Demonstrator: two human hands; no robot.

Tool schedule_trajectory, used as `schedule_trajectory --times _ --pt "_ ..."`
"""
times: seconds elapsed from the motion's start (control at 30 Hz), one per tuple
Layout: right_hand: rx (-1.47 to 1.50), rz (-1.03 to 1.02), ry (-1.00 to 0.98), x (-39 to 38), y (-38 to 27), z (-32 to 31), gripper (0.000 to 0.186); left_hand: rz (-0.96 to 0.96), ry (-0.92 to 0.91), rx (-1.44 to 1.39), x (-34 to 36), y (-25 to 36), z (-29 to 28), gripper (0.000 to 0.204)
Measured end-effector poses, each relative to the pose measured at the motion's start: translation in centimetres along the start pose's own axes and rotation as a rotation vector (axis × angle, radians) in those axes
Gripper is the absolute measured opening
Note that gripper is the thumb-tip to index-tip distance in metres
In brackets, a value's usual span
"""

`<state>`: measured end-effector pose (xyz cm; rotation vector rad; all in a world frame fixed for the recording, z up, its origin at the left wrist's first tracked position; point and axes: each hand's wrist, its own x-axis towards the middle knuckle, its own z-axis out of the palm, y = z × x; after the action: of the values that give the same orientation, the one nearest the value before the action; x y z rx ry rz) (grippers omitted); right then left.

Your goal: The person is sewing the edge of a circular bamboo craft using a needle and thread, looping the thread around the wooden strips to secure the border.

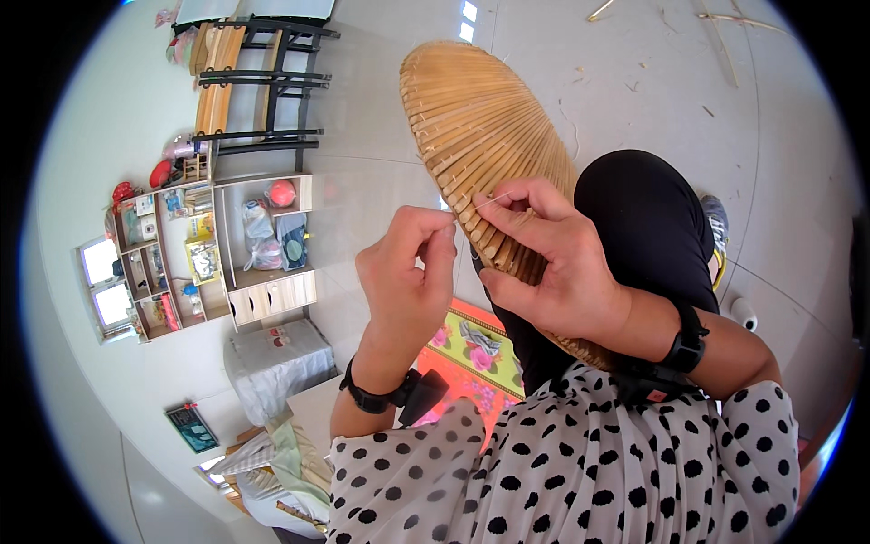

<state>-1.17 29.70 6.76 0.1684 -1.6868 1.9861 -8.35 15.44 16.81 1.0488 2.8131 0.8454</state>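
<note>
A cone-shaped bamboo hat [480, 118], made of narrow tan strips with small stitches near its rim, leans upright against my bent leg. My right hand [566, 258] is closed on the hat's edge, thumb low on the rim and fingertips higher up. A thin pale thread [489, 201] runs from beside those fingertips to my left hand [403, 267]. There the thumb and index finger are pinched together just left of the rim, and the rest are curled in. Whether the pinch also holds a needle is too small to tell.
My black-trousered knee [639, 195] is right of the hat. Below, a flowered mat [467, 354] carries a crumpled grey cloth. Bamboo scraps [716, 41] lie on the tiled floor; a white roll [743, 314] is at right. Shelves [217, 263] and folded black-legged tables [281, 82] stand left.
</note>
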Motion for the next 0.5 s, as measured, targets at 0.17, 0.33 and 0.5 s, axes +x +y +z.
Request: schedule_trajectory --times 0.17,0.33,0.5 --pt "-0.024 0.015 0.013 0.0 -0.3 -0.1 0.057 -0.034 0.053 0.024 0.0 1.2 0.9 0.015" --pt "-0.028 0.002 0.009 -0.1 -0.2 -0.2 0.057 -0.023 0.060 0.022 0.1 1.7 1.5 0.022" --pt "-0.067 -0.027 0.016 -0.2 -0.2 -0.3 0.059 0.081 0.034 0.230 0.4 2.9 1.7 0.030"
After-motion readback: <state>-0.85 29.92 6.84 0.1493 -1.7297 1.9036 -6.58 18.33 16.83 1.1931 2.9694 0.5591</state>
